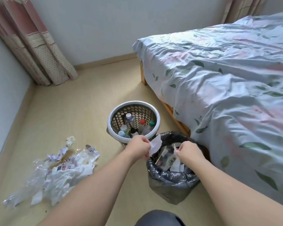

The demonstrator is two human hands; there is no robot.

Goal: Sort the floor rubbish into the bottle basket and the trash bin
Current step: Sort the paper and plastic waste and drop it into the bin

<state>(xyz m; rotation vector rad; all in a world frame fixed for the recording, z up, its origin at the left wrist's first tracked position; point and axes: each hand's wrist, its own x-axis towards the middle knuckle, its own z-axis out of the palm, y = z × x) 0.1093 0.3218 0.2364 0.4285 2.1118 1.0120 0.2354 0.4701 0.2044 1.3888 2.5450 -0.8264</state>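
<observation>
A round white basket [112,115] with a perforated wall stands on the floor and holds several plastic bottles [142,123]. Just in front of it and to the right is the trash bin [170,181], lined with a dark plastic bag and holding paper and cartons. My left hand [138,148] pinches a white scrap of paper [155,145] above the bin's left rim. My right hand [189,152] pinches a smaller white scrap [175,148] over the bin's opening. A heap of crumpled paper and clear plastic rubbish [59,170] lies on the floor to the left.
A bed [227,82] with a pale floral cover fills the right side, close beside the bin. A curtain [38,51] hangs in the far left corner. Light wooden floor [69,103] lies between the wall and the basket. My knee [158,217] shows at the bottom edge.
</observation>
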